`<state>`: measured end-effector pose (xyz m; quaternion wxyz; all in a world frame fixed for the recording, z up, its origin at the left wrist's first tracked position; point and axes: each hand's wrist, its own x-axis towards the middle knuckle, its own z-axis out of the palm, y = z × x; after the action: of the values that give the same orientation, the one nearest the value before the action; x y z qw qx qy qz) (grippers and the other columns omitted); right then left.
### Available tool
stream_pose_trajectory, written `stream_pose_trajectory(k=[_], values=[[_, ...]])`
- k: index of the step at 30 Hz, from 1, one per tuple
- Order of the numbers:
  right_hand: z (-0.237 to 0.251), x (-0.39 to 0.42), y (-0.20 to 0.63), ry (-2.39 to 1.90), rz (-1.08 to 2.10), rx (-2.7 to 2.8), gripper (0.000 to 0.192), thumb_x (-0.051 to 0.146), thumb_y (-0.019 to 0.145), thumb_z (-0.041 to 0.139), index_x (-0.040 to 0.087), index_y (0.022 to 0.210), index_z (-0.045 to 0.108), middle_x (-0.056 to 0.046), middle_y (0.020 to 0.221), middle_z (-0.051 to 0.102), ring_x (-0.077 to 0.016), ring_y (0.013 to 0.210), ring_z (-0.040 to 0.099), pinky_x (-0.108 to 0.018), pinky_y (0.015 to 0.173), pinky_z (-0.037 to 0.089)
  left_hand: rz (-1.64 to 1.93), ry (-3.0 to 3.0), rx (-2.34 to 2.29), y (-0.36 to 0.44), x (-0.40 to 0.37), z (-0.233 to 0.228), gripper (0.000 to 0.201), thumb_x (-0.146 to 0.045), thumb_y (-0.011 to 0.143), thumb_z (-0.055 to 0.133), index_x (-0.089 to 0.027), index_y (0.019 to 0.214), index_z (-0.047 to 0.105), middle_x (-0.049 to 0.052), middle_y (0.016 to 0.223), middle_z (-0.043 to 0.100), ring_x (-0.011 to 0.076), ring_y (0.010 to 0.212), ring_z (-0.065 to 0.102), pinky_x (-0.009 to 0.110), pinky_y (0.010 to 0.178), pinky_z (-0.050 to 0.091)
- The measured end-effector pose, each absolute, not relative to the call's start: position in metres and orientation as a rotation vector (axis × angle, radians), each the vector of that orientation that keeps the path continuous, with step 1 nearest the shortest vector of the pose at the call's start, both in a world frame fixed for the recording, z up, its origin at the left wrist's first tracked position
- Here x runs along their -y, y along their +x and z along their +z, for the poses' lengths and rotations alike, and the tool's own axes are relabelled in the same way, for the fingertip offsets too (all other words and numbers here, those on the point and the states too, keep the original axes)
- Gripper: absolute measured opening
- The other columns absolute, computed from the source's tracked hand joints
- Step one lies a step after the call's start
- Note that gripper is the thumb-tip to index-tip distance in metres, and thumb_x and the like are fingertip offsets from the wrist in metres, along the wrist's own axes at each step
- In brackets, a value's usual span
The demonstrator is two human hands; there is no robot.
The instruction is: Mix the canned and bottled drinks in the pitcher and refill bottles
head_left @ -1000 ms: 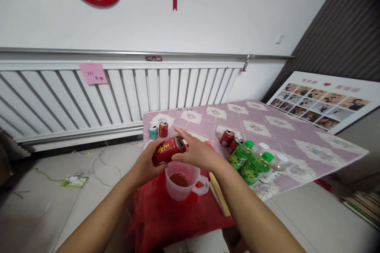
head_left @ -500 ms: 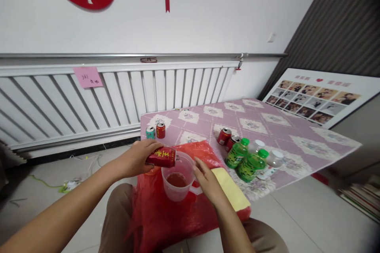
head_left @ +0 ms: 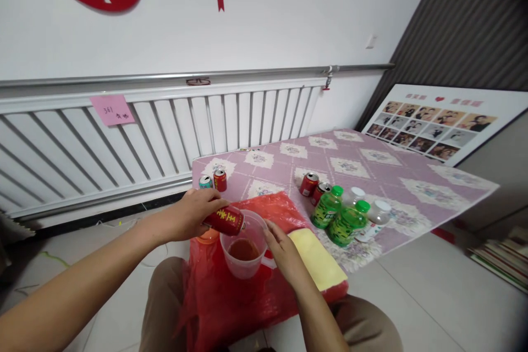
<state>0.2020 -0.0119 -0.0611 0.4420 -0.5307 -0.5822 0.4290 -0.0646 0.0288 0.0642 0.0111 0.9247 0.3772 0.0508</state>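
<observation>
My left hand (head_left: 193, 214) grips a red drink can (head_left: 225, 220), tipped on its side with its mouth over the rim of a clear plastic jug (head_left: 243, 250). Reddish-brown liquid sits in the bottom of the jug. Beside the jug's right wall, my right hand (head_left: 284, 253) rests with its fingers apart, by the handle. The jug stands on a red plastic sheet (head_left: 231, 302) draped over the table's near corner and my lap.
A pink patterned tablecloth (head_left: 371, 170) covers the table. On it stand two small cans (head_left: 212, 180) at the far left, two red cans (head_left: 313, 187) mid-table, and green and clear bottles (head_left: 346, 217). A yellow pad (head_left: 315, 258) lies right of the jug. A white radiator (head_left: 165, 132) runs behind.
My right hand left the can's top and dropped beside the jug. The left hand tipped the can lower over the jug's rim. The liquid in the jug looks slightly higher.
</observation>
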Motion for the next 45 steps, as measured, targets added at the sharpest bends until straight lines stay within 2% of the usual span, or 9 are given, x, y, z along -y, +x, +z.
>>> stream_pose_trajectory(k=[5, 14, 18, 23, 27, 33, 40, 45], values=[[-0.063, 0.012, 0.202, -1.277, 1.071, 1.425, 0.047, 0.054, 0.092, 0.053, 0.022, 0.126, 0.064, -0.010, 0.133, 0.066, -0.0259, 0.124, 0.060, -0.043, 0.109, 0.042, 0.076, 2.968, -1.147, -0.057, -0.030, 0.069, 0.058, -0.007, 0.080, 0.057, -0.031, 0.132, 0.052, 0.007, 0.121, 0.057, 0.0250, 0.108, 0.057, 0.039, 0.088, 0.040], [-0.063, 0.013, 0.202, -1.247, 1.080, 1.414, 0.045, 0.053, 0.092, 0.053, 0.024, 0.125, 0.064, -0.009, 0.130, 0.068, -0.0257, 0.122, 0.061, -0.042, 0.107, 0.044, -0.060, 3.174, -1.106, -0.042, -0.032, 0.071, 0.057, -0.003, 0.080, 0.057, -0.032, 0.129, 0.053, 0.008, 0.119, 0.058, 0.0253, 0.103, 0.056, 0.038, 0.087, 0.036], [-0.063, 0.013, 0.202, -1.226, 1.080, 1.412, 0.043, 0.052, 0.093, 0.053, 0.024, 0.123, 0.065, -0.009, 0.130, 0.068, -0.0260, 0.119, 0.062, -0.044, 0.106, 0.045, -0.090, 3.210, -1.088, -0.035, -0.032, 0.074, 0.059, -0.001, 0.079, 0.054, -0.027, 0.132, 0.049, 0.009, 0.117, 0.060, 0.0259, 0.106, 0.056, 0.039, 0.089, 0.035], [-0.064, 0.013, 0.202, -1.192, 1.104, 1.404, 0.042, 0.052, 0.093, 0.054, 0.025, 0.123, 0.065, -0.008, 0.129, 0.068, -0.0254, 0.119, 0.063, -0.043, 0.105, 0.046, -0.130, 3.224, -1.084, -0.028, -0.031, 0.079, 0.045, 0.000, 0.080, 0.053, -0.022, 0.120, 0.053, 0.009, 0.112, 0.063, 0.0261, 0.104, 0.058, 0.041, 0.090, 0.035], [-0.062, 0.014, 0.202, -1.215, 1.113, 1.400, 0.042, 0.051, 0.093, 0.054, 0.025, 0.124, 0.063, -0.009, 0.130, 0.068, -0.0257, 0.121, 0.061, -0.043, 0.107, 0.044, -0.148, 3.251, -1.031, -0.025, -0.032, 0.083, 0.042, -0.001, 0.080, 0.055, -0.021, 0.116, 0.054, 0.010, 0.114, 0.062, 0.0270, 0.107, 0.057, 0.041, 0.089, 0.035], [-0.060, 0.015, 0.203, -1.218, 1.116, 1.386, 0.042, 0.053, 0.092, 0.055, 0.026, 0.123, 0.064, -0.007, 0.131, 0.068, -0.0256, 0.121, 0.062, -0.043, 0.106, 0.046, -0.148, 3.274, -1.004, -0.024, -0.031, 0.084, 0.051, 0.002, 0.075, 0.057, -0.022, 0.119, 0.053, 0.011, 0.122, 0.057, 0.0267, 0.107, 0.056, 0.039, 0.091, 0.035], [-0.062, 0.015, 0.202, -1.208, 1.132, 1.389, 0.042, 0.051, 0.093, 0.054, 0.024, 0.124, 0.063, -0.009, 0.130, 0.068, -0.0251, 0.121, 0.062, -0.042, 0.105, 0.046, -0.143, 3.303, -0.959, -0.021, -0.029, 0.087, 0.041, -0.001, 0.079, 0.055, -0.021, 0.115, 0.056, 0.011, 0.119, 0.056, 0.0274, 0.107, 0.054, 0.040, 0.092, 0.036], [-0.062, 0.014, 0.202, -1.191, 1.121, 1.387, 0.041, 0.050, 0.093, 0.055, 0.025, 0.124, 0.063, -0.008, 0.130, 0.068, -0.0251, 0.122, 0.062, -0.042, 0.106, 0.046, -0.099, 3.306, -0.933, -0.019, -0.028, 0.088, 0.037, -0.003, 0.083, 0.055, -0.021, 0.115, 0.057, 0.012, 0.121, 0.057, 0.0287, 0.115, 0.053, 0.045, 0.101, 0.033]])
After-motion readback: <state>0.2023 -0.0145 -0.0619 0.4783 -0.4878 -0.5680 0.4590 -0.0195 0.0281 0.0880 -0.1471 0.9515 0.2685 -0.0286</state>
